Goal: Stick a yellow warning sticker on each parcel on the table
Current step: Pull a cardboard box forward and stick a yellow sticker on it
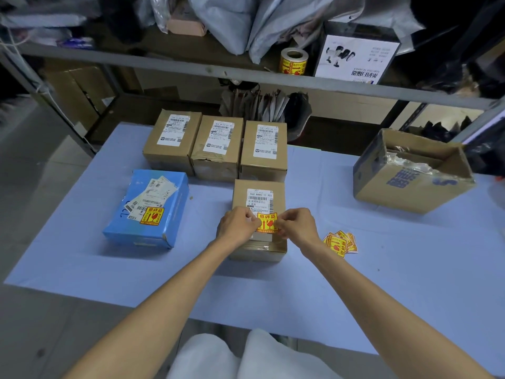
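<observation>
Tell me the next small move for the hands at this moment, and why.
Probably lower the yellow sticker and smooth it flat onto the near brown parcel. The left hand and right hand pinch its two side edges just below the shipping label, and whether it is stuck down cannot be told.

Between the fingers (pixel 250 218) a sticker (pixel 267 222) is held over the near parcel (pixel 258 191); three parcels (pixel 218 160) are ranged behind them, a flat parcel (pixel 153 214) left, loose stickers (pixel 340 242) right.
</observation>
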`<control>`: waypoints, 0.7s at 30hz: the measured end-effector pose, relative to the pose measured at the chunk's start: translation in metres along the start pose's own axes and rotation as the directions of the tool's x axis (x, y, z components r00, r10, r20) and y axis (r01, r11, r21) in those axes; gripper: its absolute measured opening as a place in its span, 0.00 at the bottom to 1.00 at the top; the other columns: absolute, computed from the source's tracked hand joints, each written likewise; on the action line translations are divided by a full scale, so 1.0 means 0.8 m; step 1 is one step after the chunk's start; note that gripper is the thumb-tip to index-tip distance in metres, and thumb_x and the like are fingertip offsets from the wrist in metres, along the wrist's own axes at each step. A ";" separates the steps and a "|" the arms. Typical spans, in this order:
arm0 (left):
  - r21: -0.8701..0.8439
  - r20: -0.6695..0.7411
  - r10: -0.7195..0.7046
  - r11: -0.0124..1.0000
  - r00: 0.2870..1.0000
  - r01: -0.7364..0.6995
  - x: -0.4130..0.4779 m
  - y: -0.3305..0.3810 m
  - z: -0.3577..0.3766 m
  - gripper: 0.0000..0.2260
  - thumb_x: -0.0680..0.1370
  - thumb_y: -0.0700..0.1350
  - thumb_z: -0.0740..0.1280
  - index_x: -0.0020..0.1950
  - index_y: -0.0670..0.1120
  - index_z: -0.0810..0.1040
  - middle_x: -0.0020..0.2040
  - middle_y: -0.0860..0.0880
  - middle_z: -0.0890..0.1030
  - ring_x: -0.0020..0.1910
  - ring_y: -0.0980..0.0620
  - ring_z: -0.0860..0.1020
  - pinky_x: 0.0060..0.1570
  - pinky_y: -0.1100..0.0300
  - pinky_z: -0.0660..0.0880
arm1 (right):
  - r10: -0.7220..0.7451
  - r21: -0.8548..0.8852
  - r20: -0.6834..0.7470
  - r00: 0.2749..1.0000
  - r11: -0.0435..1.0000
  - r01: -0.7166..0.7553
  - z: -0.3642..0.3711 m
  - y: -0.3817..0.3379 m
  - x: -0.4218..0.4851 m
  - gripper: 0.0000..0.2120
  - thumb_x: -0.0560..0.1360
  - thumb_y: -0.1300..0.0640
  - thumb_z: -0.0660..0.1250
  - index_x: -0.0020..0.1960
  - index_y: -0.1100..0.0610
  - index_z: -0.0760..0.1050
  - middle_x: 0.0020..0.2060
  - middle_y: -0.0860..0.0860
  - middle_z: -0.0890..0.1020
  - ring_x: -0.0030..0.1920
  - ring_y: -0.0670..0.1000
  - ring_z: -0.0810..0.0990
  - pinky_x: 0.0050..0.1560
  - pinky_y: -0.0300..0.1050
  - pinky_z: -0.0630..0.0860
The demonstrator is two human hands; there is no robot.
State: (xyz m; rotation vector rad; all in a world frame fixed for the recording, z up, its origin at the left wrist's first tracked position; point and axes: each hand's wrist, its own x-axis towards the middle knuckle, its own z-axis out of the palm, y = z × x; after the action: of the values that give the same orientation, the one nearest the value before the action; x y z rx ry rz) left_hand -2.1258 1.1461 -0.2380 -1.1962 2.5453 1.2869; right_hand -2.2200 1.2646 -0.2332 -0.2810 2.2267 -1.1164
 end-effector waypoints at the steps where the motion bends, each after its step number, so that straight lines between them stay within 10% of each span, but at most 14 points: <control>1: 0.005 0.000 -0.003 1.000 1.000 0.003 0.000 0.000 0.000 0.06 0.75 0.46 0.67 0.46 0.45 0.78 0.65 0.47 0.77 0.60 0.47 0.76 0.43 0.59 0.73 | -0.002 0.002 -0.007 1.000 1.000 0.002 0.000 0.002 0.000 0.05 0.73 0.64 0.70 0.45 0.67 0.80 0.40 0.56 0.84 0.32 0.48 0.80 0.31 0.36 0.76; 21: 0.174 -0.002 -0.012 0.985 1.000 0.012 -0.008 0.000 0.005 0.05 0.76 0.47 0.65 0.45 0.47 0.75 0.55 0.46 0.80 0.53 0.43 0.77 0.44 0.56 0.73 | -0.031 -0.069 -0.097 0.995 0.997 0.024 0.013 0.019 0.006 0.11 0.69 0.63 0.74 0.46 0.57 0.73 0.44 0.57 0.82 0.42 0.54 0.83 0.45 0.54 0.82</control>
State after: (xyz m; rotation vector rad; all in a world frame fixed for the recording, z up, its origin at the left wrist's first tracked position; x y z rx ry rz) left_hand -2.1227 1.1530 -0.2386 -1.1748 2.5841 1.0350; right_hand -2.2161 1.2647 -0.2521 -0.2913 2.3571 -1.0921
